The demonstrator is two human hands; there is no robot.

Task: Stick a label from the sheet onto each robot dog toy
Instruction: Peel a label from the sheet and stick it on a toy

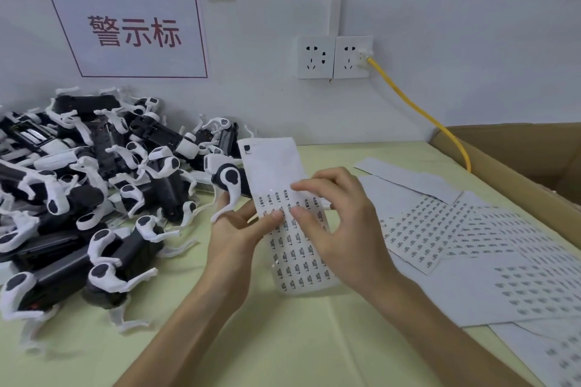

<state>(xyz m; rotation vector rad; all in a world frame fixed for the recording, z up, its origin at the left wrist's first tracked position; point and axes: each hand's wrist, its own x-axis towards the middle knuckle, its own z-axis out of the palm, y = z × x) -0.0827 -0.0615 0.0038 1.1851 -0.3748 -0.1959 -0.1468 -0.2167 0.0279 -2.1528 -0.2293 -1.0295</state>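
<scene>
Toy pile (94, 185): black-and-white robot dog toys are lying heaped at the left of the pale yellow-green table (283, 339), reaching back to the wall; legs are tangling across bodies, several toys lying on their sides.
Wall sign (129, 30): a white sheet with a red border and red characters is hanging on the wall above the pile.
Held robot dog (228, 181): one toy is sitting at the right edge of the pile, just behind the label sheet; a white leg is hanging down over the left fingers.
Left hand (239, 229): it is gripping the label sheet's left edge, thumb pressing on the printed face, fingers curling behind; the same fingers are touching the dog's leg. Whether they are carrying the dog I cannot tell.
Label sheet (283, 198): a long white strip is standing tilted between the two hands, above the table; its far half is blank, its near half is carrying rows of small dark printed labels.
Right hand (339, 223): fingers are bending narrowly over the sheet's upper label rows, fingertips touching the printed face beside the left thumb; whether a label is lifting I cannot tell.
Wall sockets (334, 56): two white outlets are sitting on the far wall, a yellow cable (421, 113) running from the right one down to the right.
Spare sheets (471, 248): more label sheets are lying overlapped on the table to the right.
Cardboard box (518, 166): it is standing open at the far right.
</scene>
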